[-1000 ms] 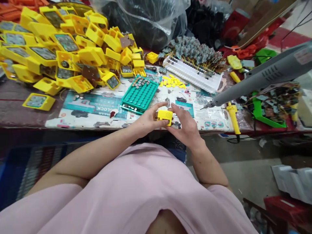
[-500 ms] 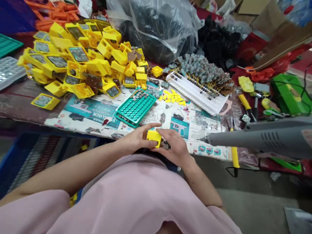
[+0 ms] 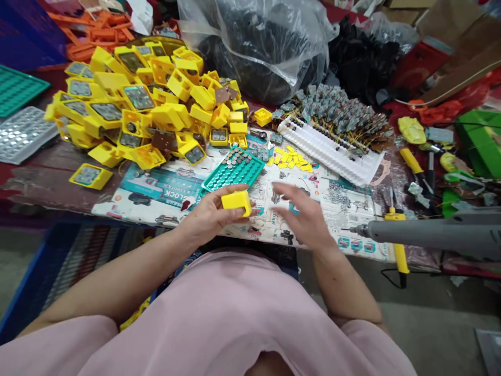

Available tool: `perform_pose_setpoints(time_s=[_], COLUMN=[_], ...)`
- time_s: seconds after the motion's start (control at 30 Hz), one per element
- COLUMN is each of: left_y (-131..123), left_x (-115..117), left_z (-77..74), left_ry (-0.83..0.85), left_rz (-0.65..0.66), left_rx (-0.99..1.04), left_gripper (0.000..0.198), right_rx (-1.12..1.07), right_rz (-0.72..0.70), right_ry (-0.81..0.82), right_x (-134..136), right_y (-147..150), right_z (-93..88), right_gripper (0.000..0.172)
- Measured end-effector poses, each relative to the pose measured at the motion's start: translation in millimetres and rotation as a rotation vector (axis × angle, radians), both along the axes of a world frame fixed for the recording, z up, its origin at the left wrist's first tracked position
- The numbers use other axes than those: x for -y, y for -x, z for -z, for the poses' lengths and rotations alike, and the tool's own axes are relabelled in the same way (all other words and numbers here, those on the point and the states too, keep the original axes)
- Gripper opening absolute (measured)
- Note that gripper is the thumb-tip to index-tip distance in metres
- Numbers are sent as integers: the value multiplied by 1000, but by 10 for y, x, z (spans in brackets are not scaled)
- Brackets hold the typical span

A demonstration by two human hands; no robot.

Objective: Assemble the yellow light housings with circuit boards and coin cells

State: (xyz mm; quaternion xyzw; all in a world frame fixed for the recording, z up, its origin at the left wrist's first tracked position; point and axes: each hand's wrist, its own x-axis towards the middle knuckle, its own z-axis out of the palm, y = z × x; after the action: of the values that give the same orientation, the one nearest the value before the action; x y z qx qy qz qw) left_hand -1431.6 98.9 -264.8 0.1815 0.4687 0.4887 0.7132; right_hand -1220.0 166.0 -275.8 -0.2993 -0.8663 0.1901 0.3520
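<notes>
A small yellow plastic casing [image 3: 235, 202] is gripped between the thumb and fingers of my left hand [image 3: 209, 216], just above the table's front edge. My right hand [image 3: 303, 214] is off to the right of it, fingers apart, holding nothing and slightly blurred. Beyond my left hand lies a green tray [image 3: 230, 175] with round metal button cells in its far end. Several little yellow tabs [image 3: 290, 158] are scattered on the printed sheet [image 3: 156, 196], past my right hand.
Yellow casings [image 3: 172, 117] are heaped at the back left. Behind the tabs, a white ribbed rack [image 3: 332, 151] bears wired grey parts [image 3: 344, 112]. A grey electric screwdriver [image 3: 426, 232] juts in from the right, near a yellow-handled tool [image 3: 400, 245].
My right hand has let go of the yellow casing and moved right, its fingers opening. The casing, still in my left hand, has been turned and raised. The whole view has shifted a little.
</notes>
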Motion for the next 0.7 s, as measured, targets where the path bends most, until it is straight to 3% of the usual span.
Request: perform_pose_setpoints(time_s=[0.07,0.13,0.27,0.43,0.6,0.7], left_y=[83,130,197,306,334,334], left_x=[-95,-166,-178,-77,-19,-7], left_z=[-38,-53,-69,-122,-113,-93], left_ry=[-48,-80,-59,-2,-4,8], left_rz=[-84,-105,-32,-83,-114,-136], left_rx=[-13,9,123,192,189,203], left_gripper=[61,54,53,59,60,47], right_rx=[92,271,550,612,478,349], right_rz=[235,352,382,397,492,523], right_ry=[-27,-25,94,218,356,359], right_x=[-283,-615,-1087,-1154,-1109,-1023], right_y=[58,166,419,518,506,495], right_z=[23,86,209,147,74,61], right_gripper=[26,22,18,16,16,8])
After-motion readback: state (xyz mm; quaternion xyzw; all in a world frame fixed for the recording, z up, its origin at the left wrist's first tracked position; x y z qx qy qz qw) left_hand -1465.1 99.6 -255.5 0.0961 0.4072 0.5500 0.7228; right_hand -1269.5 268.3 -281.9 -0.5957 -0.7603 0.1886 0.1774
